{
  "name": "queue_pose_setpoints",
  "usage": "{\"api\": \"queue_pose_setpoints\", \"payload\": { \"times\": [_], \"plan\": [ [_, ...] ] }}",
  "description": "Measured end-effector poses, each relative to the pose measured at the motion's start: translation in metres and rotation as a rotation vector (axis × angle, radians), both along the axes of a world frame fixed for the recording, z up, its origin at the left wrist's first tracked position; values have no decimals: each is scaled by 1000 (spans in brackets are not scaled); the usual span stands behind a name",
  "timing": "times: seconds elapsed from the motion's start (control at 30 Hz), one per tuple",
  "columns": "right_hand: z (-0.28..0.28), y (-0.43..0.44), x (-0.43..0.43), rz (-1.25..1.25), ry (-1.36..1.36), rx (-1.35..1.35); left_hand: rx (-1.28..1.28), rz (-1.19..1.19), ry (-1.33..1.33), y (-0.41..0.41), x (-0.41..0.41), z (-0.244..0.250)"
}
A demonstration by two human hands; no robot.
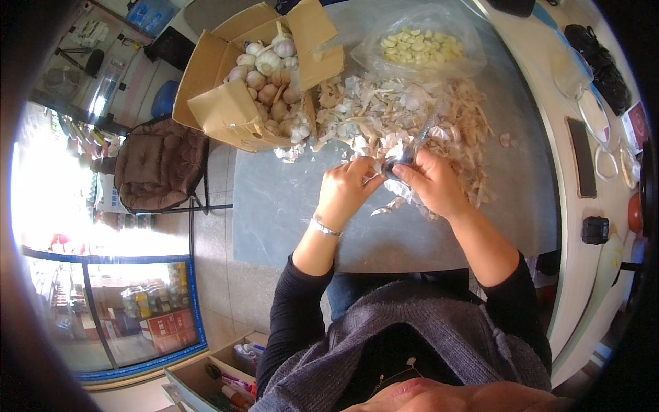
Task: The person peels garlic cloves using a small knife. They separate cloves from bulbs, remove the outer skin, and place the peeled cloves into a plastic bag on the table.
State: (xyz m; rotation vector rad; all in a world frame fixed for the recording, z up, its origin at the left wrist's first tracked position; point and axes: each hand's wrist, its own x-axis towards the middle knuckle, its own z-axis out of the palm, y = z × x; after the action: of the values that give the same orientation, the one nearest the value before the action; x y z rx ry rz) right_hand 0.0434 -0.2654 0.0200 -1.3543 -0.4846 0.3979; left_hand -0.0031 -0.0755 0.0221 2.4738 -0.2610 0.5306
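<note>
Over the pile of garlic skins (406, 110), my right hand (437, 183) grips a dark, shiny tool (399, 167). A narrow part of it reaches up and away; its exact kind is hard to make out. My left hand (347, 188) meets the tool's near end, thumb and fingertips pinching a small pale piece of garlic (378, 168), mostly hidden by the fingers. Beyond the skins lies a clear plastic bag (471, 59) with many peeled garlic cloves (417, 45). Whole garlic bulbs (269, 63) fill an open cardboard box (206, 77) at the far left.
The grey tabletop (278, 206) carries the skins, bag and box. A brown cushioned chair (149, 165) stands left of it. Along the right, a pale counter (571, 226) holds a dark phone-like slab (582, 157) and a small black case (595, 229). An open drawer (201, 381) is at lower left.
</note>
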Motion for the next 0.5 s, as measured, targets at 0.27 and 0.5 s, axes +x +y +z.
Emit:
{"api": "queue_pose_setpoints", "payload": {
  "times": [0.27, 0.5],
  "plan": [
    [-11, 2, 2, -76, 7, 135, -224, -10, 66, -8, -1, 4],
    [-8, -2, 10, -108, 59, 262, -871, -221, 131, -2, 2, -10]
  ]
}}
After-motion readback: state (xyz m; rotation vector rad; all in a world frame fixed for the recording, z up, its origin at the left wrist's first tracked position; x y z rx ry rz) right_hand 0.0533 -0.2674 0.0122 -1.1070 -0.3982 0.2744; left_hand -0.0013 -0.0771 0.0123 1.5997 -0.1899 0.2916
